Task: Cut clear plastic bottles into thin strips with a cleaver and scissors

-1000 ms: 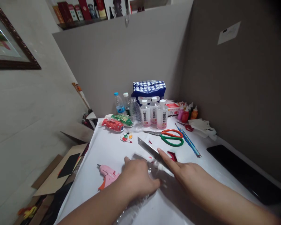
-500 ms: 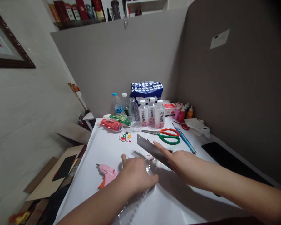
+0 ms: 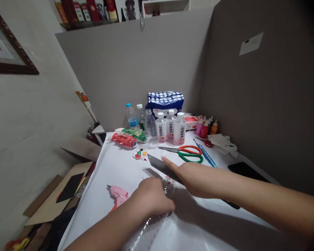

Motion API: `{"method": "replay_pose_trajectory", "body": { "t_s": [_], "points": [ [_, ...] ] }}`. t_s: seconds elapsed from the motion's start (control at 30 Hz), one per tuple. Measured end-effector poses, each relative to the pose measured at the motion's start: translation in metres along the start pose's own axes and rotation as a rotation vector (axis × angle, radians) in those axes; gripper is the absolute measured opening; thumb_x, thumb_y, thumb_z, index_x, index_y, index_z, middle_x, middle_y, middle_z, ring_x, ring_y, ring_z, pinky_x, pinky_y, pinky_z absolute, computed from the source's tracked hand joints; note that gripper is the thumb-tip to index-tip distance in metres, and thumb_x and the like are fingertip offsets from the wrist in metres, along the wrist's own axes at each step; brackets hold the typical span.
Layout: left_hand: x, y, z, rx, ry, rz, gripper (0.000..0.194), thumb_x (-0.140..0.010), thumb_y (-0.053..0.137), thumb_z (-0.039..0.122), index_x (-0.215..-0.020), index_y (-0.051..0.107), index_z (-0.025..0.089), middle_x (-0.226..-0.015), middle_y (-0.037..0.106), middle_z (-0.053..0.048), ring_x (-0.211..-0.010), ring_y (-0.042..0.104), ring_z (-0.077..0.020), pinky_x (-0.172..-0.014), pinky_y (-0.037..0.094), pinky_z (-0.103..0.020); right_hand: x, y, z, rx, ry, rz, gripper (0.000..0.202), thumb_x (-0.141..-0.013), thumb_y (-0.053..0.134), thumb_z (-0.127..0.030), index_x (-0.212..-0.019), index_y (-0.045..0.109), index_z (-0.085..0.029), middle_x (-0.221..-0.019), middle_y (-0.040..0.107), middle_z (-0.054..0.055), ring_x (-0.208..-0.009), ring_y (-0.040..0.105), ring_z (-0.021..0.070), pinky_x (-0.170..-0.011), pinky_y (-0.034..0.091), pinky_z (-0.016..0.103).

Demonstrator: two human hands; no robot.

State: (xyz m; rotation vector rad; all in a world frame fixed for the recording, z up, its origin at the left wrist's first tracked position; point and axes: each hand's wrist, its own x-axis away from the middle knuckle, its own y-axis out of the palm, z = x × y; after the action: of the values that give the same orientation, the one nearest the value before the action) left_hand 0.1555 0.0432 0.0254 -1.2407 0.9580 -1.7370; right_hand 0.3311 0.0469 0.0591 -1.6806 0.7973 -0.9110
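Note:
My left hand (image 3: 154,197) is wrapped round a clear plastic bottle (image 3: 143,232) lying on the white-covered table. In my right hand (image 3: 193,177) is a knife with a broad grey blade (image 3: 163,167); the index finger stretches along its back, and the handle is hidden in the palm. The blade is above the bottle's far end, just beyond my left hand; whether they touch I cannot tell. A pink glue gun (image 3: 118,195) lies left of my left hand.
Scissors (image 3: 189,153) with orange and green handles lie beyond the knife. Upright bottles (image 3: 179,129) stand at the back before a blue bag (image 3: 165,104). Red and green fish-shaped items (image 3: 124,139), brushes (image 3: 205,153), paint bottles (image 3: 204,130) and a black object (image 3: 247,172) lie around.
My right hand has moved left with the knife, bringing the blade closer over the bottle. My left hand keeps its hold, with its fingers drawn in more.

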Motion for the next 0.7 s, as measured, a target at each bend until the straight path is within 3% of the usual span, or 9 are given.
{"method": "replay_pose_trajectory", "body": {
  "t_s": [0.1,0.2,0.33,0.43,0.6,0.7],
  "points": [
    [0.0,0.003,0.002,-0.023,-0.002,0.015,0.039,-0.054,0.063,0.049,-0.081,0.066,0.021,-0.084,0.071,-0.01,-0.077,0.066,-0.0295,-0.058,0.049,-0.033,-0.001,-0.003,-0.01,0.054,-0.003,-0.061,0.106,-0.067,0.055,-0.005,-0.149,-0.007,-0.03,-0.075,0.063,0.004,-0.055,0.053,0.0167,-0.047,0.026,0.022],
    [0.0,0.008,0.005,-0.091,-0.008,0.084,0.041,-0.053,0.064,0.05,-0.079,0.066,0.019,-0.078,0.07,-0.011,-0.084,0.065,-0.0335,-0.079,0.048,-0.042,0.005,-0.004,-0.018,0.082,0.062,-0.078,0.108,-0.067,0.055,-0.002,-0.149,-0.008,-0.032,-0.077,0.063,0.005,-0.063,0.058,0.0201,-0.05,0.028,0.023],
    [0.0,0.011,0.007,-0.113,0.047,0.101,0.036,-0.059,0.061,0.051,-0.075,0.064,0.019,-0.071,0.069,-0.008,-0.079,0.065,-0.0302,-0.102,0.03,-0.053,0.021,0.001,-0.019,0.032,0.093,-0.073,0.109,-0.066,0.051,0.003,-0.148,-0.013,-0.029,-0.081,0.066,0.007,-0.066,0.061,0.0199,-0.052,0.03,0.023],
    [0.002,0.008,0.008,-0.109,0.07,0.084,0.037,-0.062,0.059,0.053,-0.079,0.065,0.02,-0.078,0.07,-0.008,-0.083,0.065,-0.0307,-0.104,0.025,-0.056,0.035,0.016,-0.011,-0.061,0.136,-0.045,0.108,-0.066,0.049,0.002,-0.148,-0.013,-0.032,-0.077,0.066,0.004,-0.061,0.06,0.0179,-0.05,0.029,0.022],
    [0.004,0.003,0.011,-0.125,0.078,0.092,0.04,-0.062,0.058,0.053,-0.085,0.067,0.021,-0.081,0.071,-0.009,-0.09,0.063,-0.0332,-0.1,0.033,-0.05,0.057,0.052,0.004,-0.03,0.201,-0.025,0.116,-0.06,0.053,0.002,-0.146,-0.015,-0.036,-0.066,0.062,-0.001,-0.056,0.059,0.0191,-0.047,0.026,0.022],
    [0.002,0.003,0.01,-0.095,0.1,0.091,0.045,-0.058,0.059,0.054,-0.089,0.067,0.022,-0.085,0.071,-0.009,-0.087,0.064,-0.0319,-0.087,0.045,-0.043,0.061,0.045,0.003,-0.016,0.229,-0.055,0.115,-0.061,0.051,0.003,-0.146,-0.015,-0.037,-0.065,0.062,0.0,-0.054,0.058,0.0195,-0.046,0.026,0.022]
  ]
}}
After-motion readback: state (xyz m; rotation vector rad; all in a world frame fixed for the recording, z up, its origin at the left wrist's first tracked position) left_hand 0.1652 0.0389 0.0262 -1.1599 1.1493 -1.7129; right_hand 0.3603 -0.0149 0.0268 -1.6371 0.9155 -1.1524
